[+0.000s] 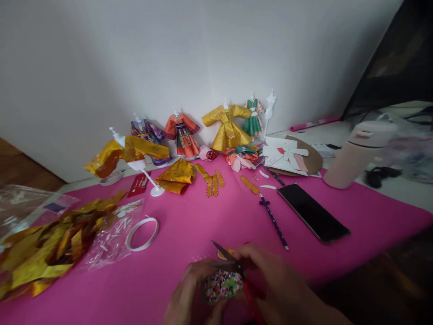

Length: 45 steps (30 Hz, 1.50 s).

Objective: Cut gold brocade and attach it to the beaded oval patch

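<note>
Red-handled scissors (239, 270) are gripped in my right hand (270, 275), their blades apart and pointing up and to the left. My left hand (191, 289) curls around a small pack of mixed coloured beads (221, 286), its fingers close to the lower blade. Whether the pack is a bag or a box is unclear in the dim, blurred light. Just beyond the blades lies a small yellow piece (225, 253), partly covered by them. A roll of white tape (142, 234) rests on the pink mat (176, 221) to the left of my hands.
Yellow fabric scraps (50, 248) and a clear bag (111, 234) cover the left side. A phone (313, 212), a purple pen (274, 223) and a pale bottle (356, 155) stand or lie right. Doll garments on stands, including a yellow robe (228, 126), line the wall.
</note>
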Motion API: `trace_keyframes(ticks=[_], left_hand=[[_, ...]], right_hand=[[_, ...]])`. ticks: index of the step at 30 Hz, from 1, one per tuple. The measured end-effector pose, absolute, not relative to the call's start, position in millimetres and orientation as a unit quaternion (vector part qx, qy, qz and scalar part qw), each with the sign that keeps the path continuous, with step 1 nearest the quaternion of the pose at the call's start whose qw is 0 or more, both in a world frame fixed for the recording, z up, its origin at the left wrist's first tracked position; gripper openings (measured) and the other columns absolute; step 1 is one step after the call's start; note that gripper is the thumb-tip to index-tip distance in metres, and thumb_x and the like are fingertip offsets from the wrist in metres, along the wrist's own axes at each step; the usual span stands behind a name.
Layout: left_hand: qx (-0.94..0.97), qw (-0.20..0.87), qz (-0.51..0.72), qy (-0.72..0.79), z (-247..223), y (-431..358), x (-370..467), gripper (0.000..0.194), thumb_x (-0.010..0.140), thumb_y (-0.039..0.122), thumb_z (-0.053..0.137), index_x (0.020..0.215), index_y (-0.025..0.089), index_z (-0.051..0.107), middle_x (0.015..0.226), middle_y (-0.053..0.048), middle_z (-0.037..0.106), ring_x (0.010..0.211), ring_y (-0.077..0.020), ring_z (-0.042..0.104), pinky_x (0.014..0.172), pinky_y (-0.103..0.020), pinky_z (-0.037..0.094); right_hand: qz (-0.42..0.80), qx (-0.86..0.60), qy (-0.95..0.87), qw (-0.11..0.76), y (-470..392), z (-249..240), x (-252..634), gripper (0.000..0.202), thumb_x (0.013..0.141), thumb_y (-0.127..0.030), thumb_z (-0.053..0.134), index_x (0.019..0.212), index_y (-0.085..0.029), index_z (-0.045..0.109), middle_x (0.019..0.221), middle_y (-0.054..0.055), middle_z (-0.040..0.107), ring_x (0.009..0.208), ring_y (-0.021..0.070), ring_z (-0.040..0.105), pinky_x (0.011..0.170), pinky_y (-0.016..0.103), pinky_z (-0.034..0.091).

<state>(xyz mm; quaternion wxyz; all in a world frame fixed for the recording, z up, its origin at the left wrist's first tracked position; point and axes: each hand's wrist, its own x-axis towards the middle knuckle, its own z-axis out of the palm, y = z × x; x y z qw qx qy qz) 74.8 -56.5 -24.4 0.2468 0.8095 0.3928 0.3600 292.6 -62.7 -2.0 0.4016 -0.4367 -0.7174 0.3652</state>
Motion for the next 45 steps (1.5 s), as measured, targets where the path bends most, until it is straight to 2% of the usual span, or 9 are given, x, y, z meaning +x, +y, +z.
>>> trace_keyframes(ticks=[4, 8, 13, 20, 29, 41, 45], left_hand=[[0.819, 0.255, 0.359, 0.368, -19.1, -57.4, 71.6, 0.044, 0.087, 0.012, 0.063, 0.126, 0.026, 0.05, 0.122, -0.01, 0.067, 0.112, -0.025, 0.067, 0.091, -0.038, 0.06], [0.832, 0.232, 0.344, 0.367, -15.6, -58.3, 66.1, 0.051, 0.084, 0.01, 0.067, 0.129, 0.027, 0.049, 0.125, -0.009, 0.064, 0.116, -0.0244, 0.064, 0.094, -0.035, 0.057], [0.837, 0.245, 0.327, 0.365, -10.2, -62.7, 64.6, 0.048, 0.083, 0.006, 0.063, 0.124, 0.028, 0.05, 0.118, -0.005, 0.063, 0.109, -0.0197, 0.065, 0.091, -0.03, 0.056], [0.845, 0.277, 0.28, 0.362, -12.3, -65.7, 62.2, 0.049, 0.085, 0.002, 0.06, 0.125, 0.029, 0.049, 0.123, -0.005, 0.054, 0.112, -0.0194, 0.059, 0.093, -0.03, 0.054], [0.841, 0.319, 0.236, 0.367, -6.9, -68.3, 65.8, 0.045, 0.092, 0.004, 0.055, 0.128, 0.032, 0.05, 0.127, -0.005, 0.049, 0.11, -0.0176, 0.058, 0.096, -0.03, 0.053], [0.843, 0.32, 0.237, 0.362, -6.0, -67.2, 64.8, 0.036, 0.093, 0.006, 0.054, 0.121, 0.029, 0.051, 0.125, -0.006, 0.049, 0.109, -0.0189, 0.058, 0.096, -0.031, 0.053], [0.843, 0.321, 0.243, 0.356, -5.8, -67.0, 64.8, 0.039, 0.093, 0.006, 0.054, 0.124, 0.03, 0.051, 0.127, -0.005, 0.049, 0.112, -0.019, 0.058, 0.096, -0.031, 0.053]], right_hand=[[0.374, -0.443, -0.707, 0.404, -64.2, -1.8, 293.6, 0.033, 0.076, -0.011, 0.065, 0.107, -0.021, 0.058, 0.103, 0.005, 0.072, 0.091, 0.0192, 0.068, 0.079, 0.029, 0.053], [0.369, -0.439, -0.709, 0.41, -66.1, -3.5, 292.6, 0.037, 0.075, -0.007, 0.06, 0.109, -0.023, 0.057, 0.103, 0.004, 0.072, 0.094, 0.019, 0.069, 0.081, 0.029, 0.054], [0.362, -0.463, -0.711, 0.386, -70.7, -3.3, 293.1, 0.034, 0.076, -0.008, 0.059, 0.105, -0.025, 0.058, 0.098, 0.001, 0.072, 0.089, 0.0189, 0.07, 0.076, 0.029, 0.055], [0.334, -0.444, -0.732, 0.394, -73.5, -5.8, 293.9, 0.032, 0.08, -0.01, 0.061, 0.108, -0.025, 0.057, 0.098, 0.0, 0.072, 0.089, 0.0165, 0.07, 0.077, 0.027, 0.055], [0.326, -0.456, -0.73, 0.392, -72.1, -1.7, 291.6, 0.034, 0.075, -0.008, 0.061, 0.105, -0.025, 0.059, 0.094, -0.001, 0.073, 0.084, 0.0166, 0.07, 0.072, 0.026, 0.055], [0.327, -0.46, -0.729, 0.387, -72.3, -1.9, 290.7, 0.032, 0.075, -0.008, 0.059, 0.103, -0.024, 0.059, 0.093, 0.0, 0.072, 0.085, 0.0169, 0.07, 0.072, 0.027, 0.054], [0.33, -0.454, -0.727, 0.395, -72.8, -5.1, 291.2, 0.033, 0.077, -0.009, 0.059, 0.105, -0.025, 0.059, 0.095, 0.0, 0.072, 0.085, 0.0169, 0.069, 0.073, 0.028, 0.054]])
